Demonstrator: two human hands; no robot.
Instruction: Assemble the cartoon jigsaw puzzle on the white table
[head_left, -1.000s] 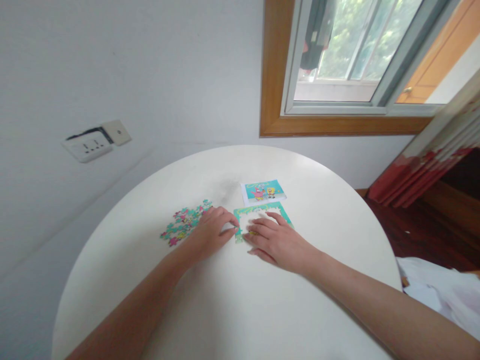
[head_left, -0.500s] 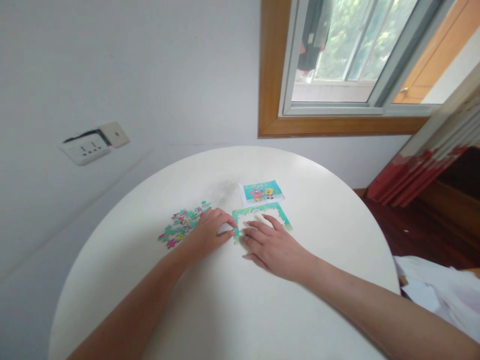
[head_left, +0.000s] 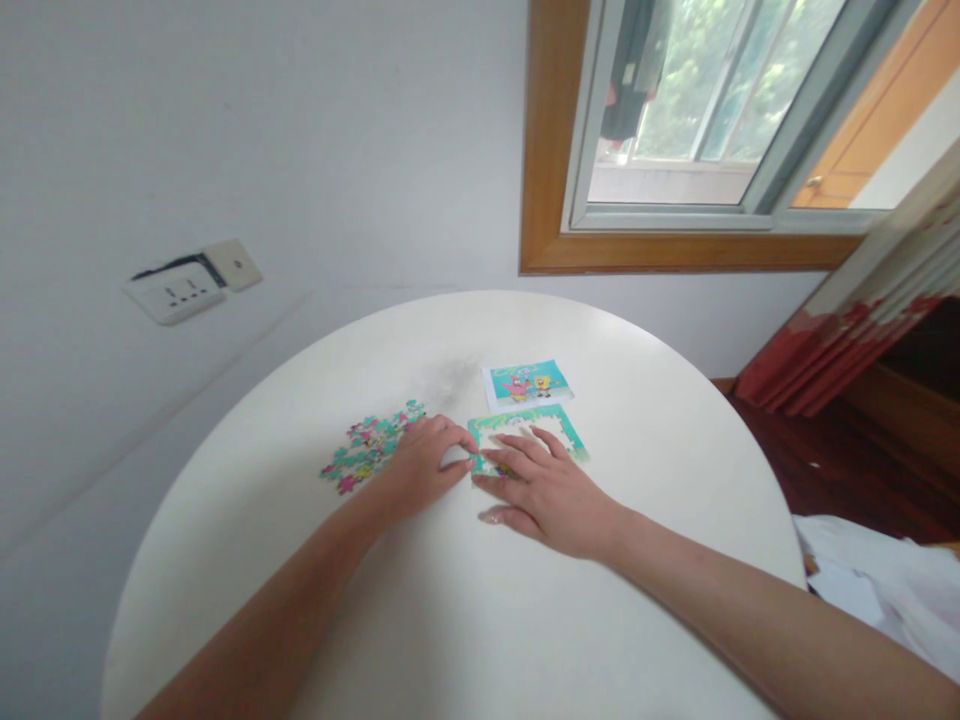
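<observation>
On the table [head_left: 487, 610], from left: loose pieces [head_left: 364, 450] lie heaped beside my left hand [head_left: 431, 465]. Its thumb and forefinger are at the border's left edge; whether they clamp it I cannot tell. The border [head_left: 525, 416] rings a pale middle, some colour showing under my right hand [head_left: 559, 495], fingers spread across it. The card [head_left: 529, 384] lies just beyond.

Left hand [head_left: 431, 455] touches the puzzle border [head_left: 517, 417]; right hand [head_left: 551, 492] lies over it; loose pieces [head_left: 364, 445] sit leftward.
</observation>
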